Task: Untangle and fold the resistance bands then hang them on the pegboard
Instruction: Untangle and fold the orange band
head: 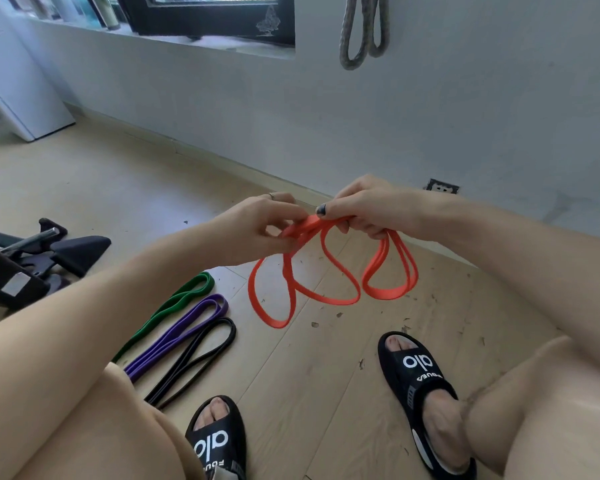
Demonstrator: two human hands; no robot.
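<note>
Orange band (326,292) gathered in loops | left hand (257,230) pinches one end, right hand (371,209) grips bundle | step: folding | next: even loops, then hang

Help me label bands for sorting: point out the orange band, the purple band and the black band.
orange band (321,299): head view, bottom of its middle hanging loop.
purple band (208,308): head view, strand near its far looped end on the floor.
black band (230,332): head view, curve of its far end.
</note>
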